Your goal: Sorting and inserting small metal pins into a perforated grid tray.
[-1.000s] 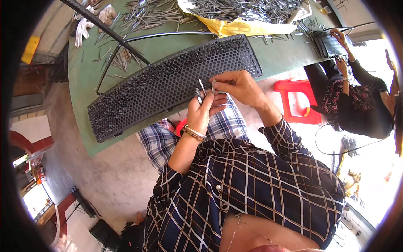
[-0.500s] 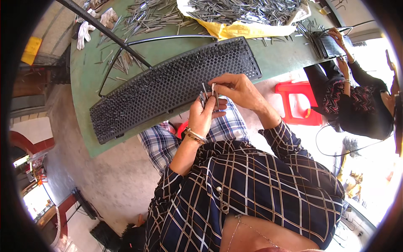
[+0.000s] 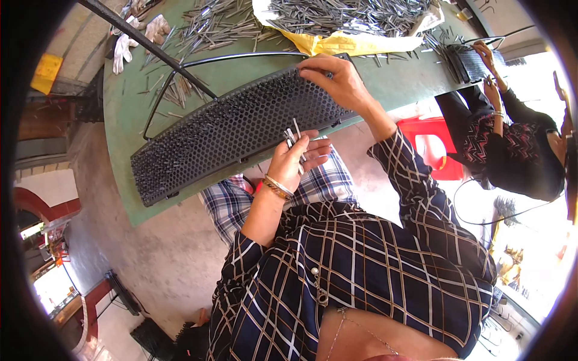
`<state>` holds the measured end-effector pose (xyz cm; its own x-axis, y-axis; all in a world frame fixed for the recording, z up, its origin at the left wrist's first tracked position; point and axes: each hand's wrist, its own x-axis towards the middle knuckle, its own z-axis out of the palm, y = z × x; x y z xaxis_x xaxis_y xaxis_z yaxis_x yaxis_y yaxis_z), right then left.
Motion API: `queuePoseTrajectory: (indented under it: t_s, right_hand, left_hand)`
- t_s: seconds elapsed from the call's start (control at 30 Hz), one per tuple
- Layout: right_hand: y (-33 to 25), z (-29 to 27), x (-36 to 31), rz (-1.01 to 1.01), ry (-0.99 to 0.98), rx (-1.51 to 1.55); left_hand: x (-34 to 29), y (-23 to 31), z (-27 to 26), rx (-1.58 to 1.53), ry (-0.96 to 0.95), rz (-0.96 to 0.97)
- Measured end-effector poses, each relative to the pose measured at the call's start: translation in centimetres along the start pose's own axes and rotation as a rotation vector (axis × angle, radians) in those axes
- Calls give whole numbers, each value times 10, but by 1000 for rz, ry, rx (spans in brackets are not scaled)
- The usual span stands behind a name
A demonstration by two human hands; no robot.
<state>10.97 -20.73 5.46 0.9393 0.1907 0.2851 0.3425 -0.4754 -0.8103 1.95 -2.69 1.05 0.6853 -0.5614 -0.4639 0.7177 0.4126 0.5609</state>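
A long black rack full of round holes lies across the near edge of the green table. Dark slim pieces stand upright in its far rows and at its left end. My left hand is closed around several thin metal strips, in front of the rack, thumb over them and the other fingers partly stretched. At the far edge of the rack, right of its middle, my right hand has thumb and forefinger pinched together; what lies between them is too small to make out.
Loose metal strips and a yellow-edged white sack heaped with more cover the far side of the green table. A black metal bar crosses at left, near white gloves. At right, a person works over another rack by a red stool.
My right hand has left the strips in my left hand and moved up and away to the rack's far edge. My left hand stays nearly in place, its fingers slightly more spread.
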Motion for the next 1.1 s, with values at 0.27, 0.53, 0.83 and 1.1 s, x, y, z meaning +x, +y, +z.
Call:
queuePoseTrajectory:
  t_s: [0.27,0.53,0.83,1.1]
  right_hand:
    - [23,3,11,-141,-127,51]
    - [22,11,0,-266,-116,-120]
    - [13,20,-9,-342,-16,-342]
    - [16,23,-12,-331,3,-486]
  left_hand:
    - [-4,-1,-7,-60,7,-61]
    - [-4,0,-10,-92,-13,-61]
    - [-6,-2,-10,-120,-50,-72]
    - [-7,-2,-9,-98,-79,-84]
